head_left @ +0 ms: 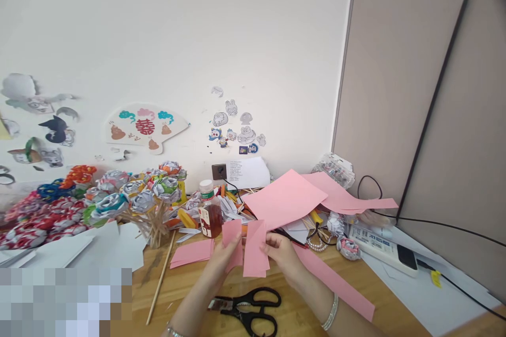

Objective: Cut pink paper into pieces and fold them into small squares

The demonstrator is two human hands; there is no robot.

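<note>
My left hand [226, 254] is closed on a narrow pink paper strip [231, 229], held upright above the table. Beside it, my right hand [282, 253] pinches a second set of pink paper strips [254, 253]; at least two layers show, slightly fanned. A small gap separates the two. Below my hands, black-handled scissors [253, 308] lie on the wood with their blades pointing left. Left of my left hand rests a small stack of pink paper pieces [193, 251]. A long pink strip [336, 281] runs under my right forearm.
Large pink sheets [286, 197] lie over clutter at the back. A bottle of reddish liquid [210, 213] stands behind my left hand. Paper flowers [146, 189] on sticks crowd the left, near a loose wooden stick [161, 276]. A white power strip [381, 247] with cables lies right.
</note>
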